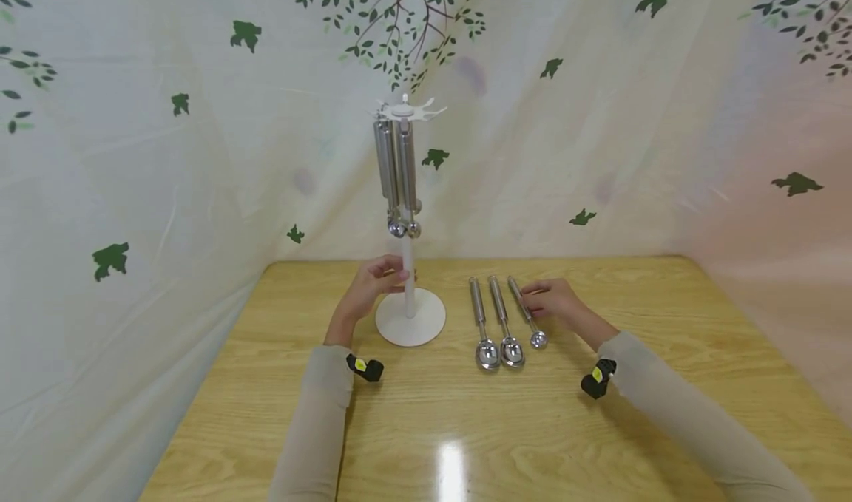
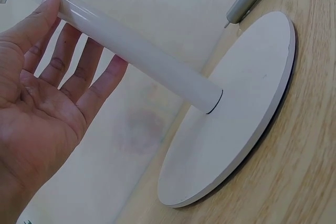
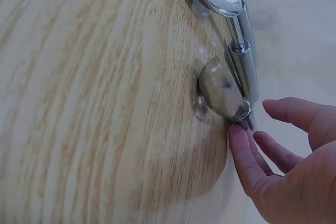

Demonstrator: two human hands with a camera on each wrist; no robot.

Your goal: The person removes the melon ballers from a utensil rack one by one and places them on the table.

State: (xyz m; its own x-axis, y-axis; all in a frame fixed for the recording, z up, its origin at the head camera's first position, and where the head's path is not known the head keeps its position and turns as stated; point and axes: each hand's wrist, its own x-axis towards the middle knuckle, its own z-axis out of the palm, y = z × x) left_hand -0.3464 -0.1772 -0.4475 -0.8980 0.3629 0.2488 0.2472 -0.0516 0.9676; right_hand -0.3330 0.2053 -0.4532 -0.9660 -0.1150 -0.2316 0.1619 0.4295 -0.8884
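The left hand [image 1: 371,287] has its fingers clamped round the white pole [image 1: 409,301] of an upright stand, thumb on one side and fingertips on the other, low down between the round base [image 1: 398,333] and the hanging tools. That hold looks meant to steady the stand, which is tall and carries its weight high.

At the right, the fingers of the right hand [image 1: 554,301] are apart, the thumb clear of the others in the right wrist view. They reach to the handle of the small scoop [image 1: 526,311], lying on the desk; whether they bear on it, I cannot tell. Coming at the handle leaves the round bowl free, probably because the handle is the easier part to take.

Just left of it lie two larger scoops, the middle scoop [image 1: 502,313] and the left scoop [image 1: 480,317]. All three point their handles to the far side and their bowls to the near side, perhaps to keep each handle easy to reach.

Above the left hand, several metal tools [image 1: 406,165] hang bowl-down from the left part of the hook ring [image 1: 426,110], while hooks on its right stand bare. The desk [image 1: 532,428] carries everything, before a leaf-patterned cloth [image 1: 220,154].
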